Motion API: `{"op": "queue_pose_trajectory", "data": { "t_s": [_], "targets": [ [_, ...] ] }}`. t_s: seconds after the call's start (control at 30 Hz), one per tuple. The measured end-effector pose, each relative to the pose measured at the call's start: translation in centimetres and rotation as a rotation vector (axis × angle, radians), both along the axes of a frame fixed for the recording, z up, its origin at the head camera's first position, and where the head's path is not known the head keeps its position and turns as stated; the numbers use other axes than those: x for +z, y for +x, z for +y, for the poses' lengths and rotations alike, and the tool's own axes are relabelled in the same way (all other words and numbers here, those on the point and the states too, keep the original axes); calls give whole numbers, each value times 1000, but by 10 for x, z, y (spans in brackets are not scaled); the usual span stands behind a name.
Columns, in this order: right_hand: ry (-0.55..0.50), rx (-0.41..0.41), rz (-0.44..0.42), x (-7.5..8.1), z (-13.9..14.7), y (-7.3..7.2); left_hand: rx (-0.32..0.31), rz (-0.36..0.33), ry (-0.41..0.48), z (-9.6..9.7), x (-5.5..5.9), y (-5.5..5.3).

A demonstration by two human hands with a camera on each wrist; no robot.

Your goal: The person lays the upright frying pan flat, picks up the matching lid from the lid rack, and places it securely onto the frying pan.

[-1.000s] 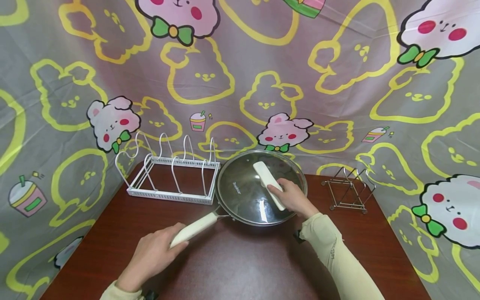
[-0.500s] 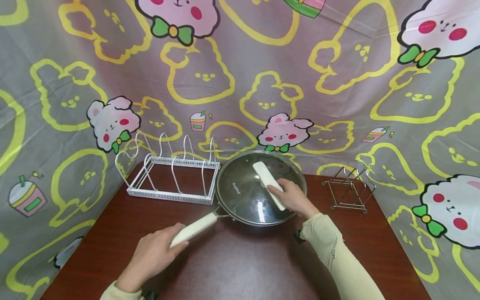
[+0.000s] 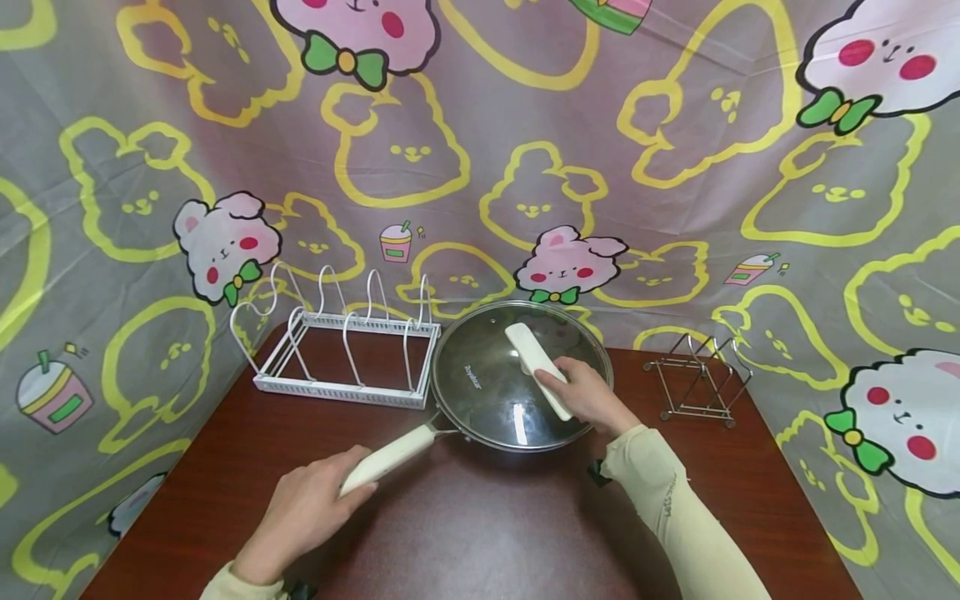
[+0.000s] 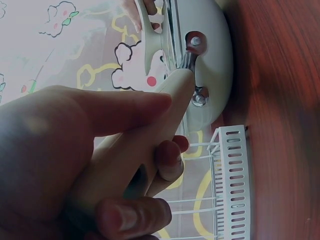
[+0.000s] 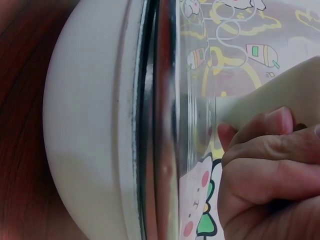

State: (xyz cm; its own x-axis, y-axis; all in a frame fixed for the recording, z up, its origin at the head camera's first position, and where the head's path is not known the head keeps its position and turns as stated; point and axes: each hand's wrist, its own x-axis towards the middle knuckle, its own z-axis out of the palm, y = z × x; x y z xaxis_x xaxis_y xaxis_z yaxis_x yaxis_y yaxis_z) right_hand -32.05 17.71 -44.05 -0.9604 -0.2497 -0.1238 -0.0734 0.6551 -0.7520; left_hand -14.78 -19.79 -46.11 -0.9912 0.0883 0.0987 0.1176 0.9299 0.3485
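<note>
A pan [image 5: 90, 120] with a pale outside stands toward the back of the table, covered by a glass lid [image 3: 480, 350] with a metal rim. My left hand [image 3: 311, 508] grips the pan's cream handle [image 3: 393, 457]; in the left wrist view the thumb lies along the handle [image 4: 170, 107] and the fingers curl round beneath it. With my right hand [image 3: 588, 396] I hold the long cream lid handle [image 3: 528, 346], fingers curled around its near part. The right wrist view shows the lid sitting on the pan's rim, and the fingers [image 5: 265, 150] under the lid handle.
Close to the pan's left side stands a white rack [image 3: 345, 392] with several upright loops. A small chrome wire rack [image 3: 697, 383] is on the right of the brown table [image 3: 480, 533]. A patterned cloth [image 3: 480, 108] hangs behind and at both sides.
The lid has shifted very slightly to the left on the pan. Both hands keep their holds and have hardly moved.
</note>
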Motion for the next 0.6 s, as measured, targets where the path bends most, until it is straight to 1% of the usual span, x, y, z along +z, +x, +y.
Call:
{"op": "queue_pose_trajectory", "data": {
  "t_s": [0.6],
  "targets": [
    [-30, 10, -17, -1, 2, -2, 3, -21, 8, 1, 1, 0]
  ]
}}
